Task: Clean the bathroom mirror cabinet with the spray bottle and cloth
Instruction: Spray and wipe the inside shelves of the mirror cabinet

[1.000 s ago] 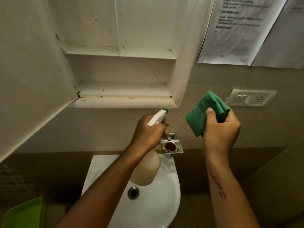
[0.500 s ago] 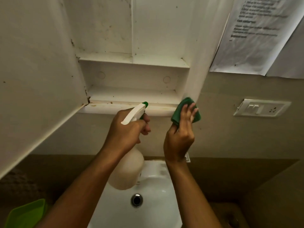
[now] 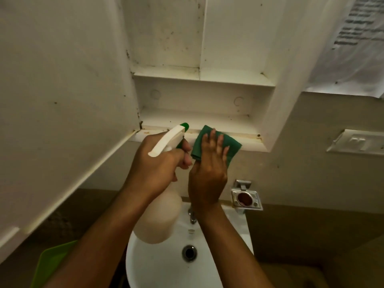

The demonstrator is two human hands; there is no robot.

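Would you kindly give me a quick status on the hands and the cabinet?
Left hand gripping spray bottle. Right hand pressing cloth flat on cabinet's bottom front edge. Door open, nothing in the way.

Cloth (image 3: 216,142) green – spray bottle (image 3: 160,215) cream, nozzle green – cabinet (image 3: 207,119) white.

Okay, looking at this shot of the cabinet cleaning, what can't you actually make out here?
Head view only:
- Printed notice: text blurred, cut off by the right edge.
- Cabinet edge under the green cloth: covered by cloth and right hand.
- Spray bottle trigger: hidden by the left hand.
- Green tray: cut off by the bottom edge and the left arm.
- Upper cabinet compartments: cut off by the top edge.
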